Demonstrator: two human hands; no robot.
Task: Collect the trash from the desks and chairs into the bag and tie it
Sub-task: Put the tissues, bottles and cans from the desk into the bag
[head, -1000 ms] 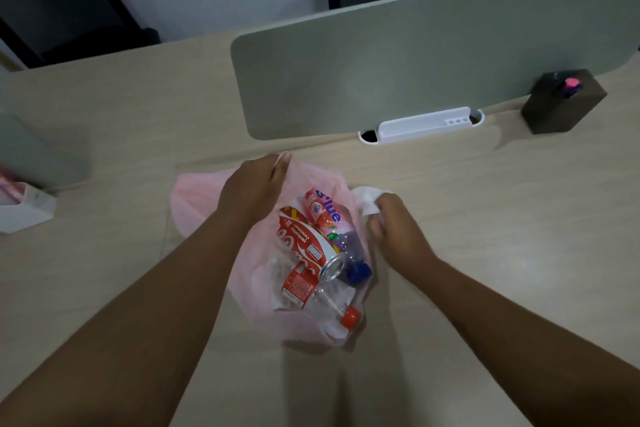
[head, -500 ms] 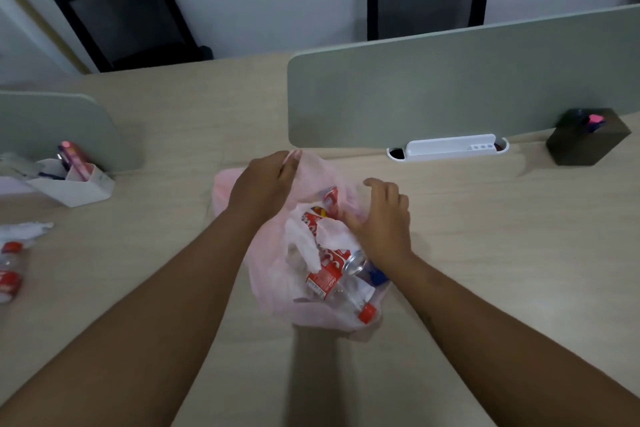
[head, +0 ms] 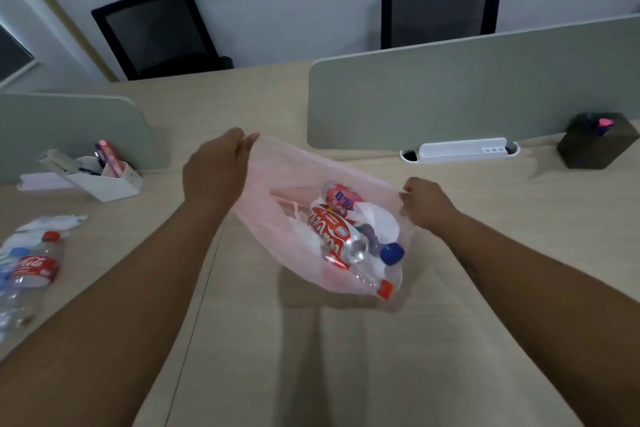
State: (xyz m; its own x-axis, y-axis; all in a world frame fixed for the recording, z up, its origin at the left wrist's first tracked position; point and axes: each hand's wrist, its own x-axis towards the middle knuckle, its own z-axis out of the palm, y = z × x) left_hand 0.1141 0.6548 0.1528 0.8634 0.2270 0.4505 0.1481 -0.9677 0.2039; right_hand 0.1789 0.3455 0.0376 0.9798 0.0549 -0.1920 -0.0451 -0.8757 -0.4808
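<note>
you are mid-collection, holding the pink plastic bag (head: 277, 184) wide open over the desk (head: 346, 357): your left hand (head: 216, 170) pinches the far-left edge of the rim between thumb and fingers, and your right hand (head: 427, 203) is closed in a fist around the right edge, so the mouth stretches between them. inside lie a crushed red-labelled bottle (head: 332, 230), a pink-labelled bottle (head: 341, 196), a blue cap (head: 392, 253), a red cap (head: 385, 289) and some crumpled white tissue (head: 377, 224). judging by what remains, tying is not due yet: a clear cola bottle with a red cap (head: 31, 270) and a white wrapper or tissue (head: 52, 222) lie at the left edge of the desk, well apart from the bag. the next move likely calls for freeing one hand, carrying the bag leftward and keeping the mouth open enough to drop those in. compared with half a second ago, your right hand has come out of the bag, where it was pushing the tissue down, and has taken the rim; the bag is now lifted and spread rather than slumped, and your view has tilted up and left, showing more of the leftover trash.
</note>
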